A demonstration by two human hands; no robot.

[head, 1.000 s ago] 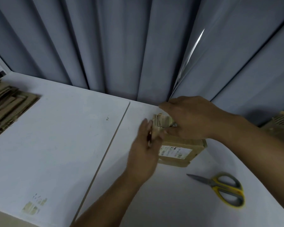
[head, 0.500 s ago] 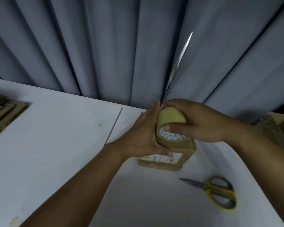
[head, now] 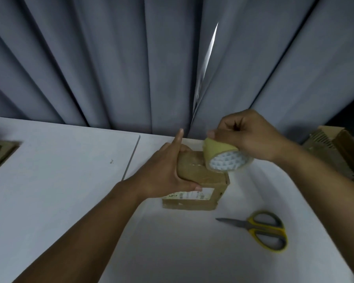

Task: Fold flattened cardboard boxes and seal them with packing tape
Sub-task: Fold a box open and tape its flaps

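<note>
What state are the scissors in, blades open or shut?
Shut. The scissors lie flat on the table, blades together in a single point, handle loops side by side.

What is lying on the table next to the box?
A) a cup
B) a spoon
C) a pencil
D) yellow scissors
D: yellow-handled scissors lie on the white table, right of the cardboard box, while the right hand holds the tape roll and the left hand holds the box.
</note>
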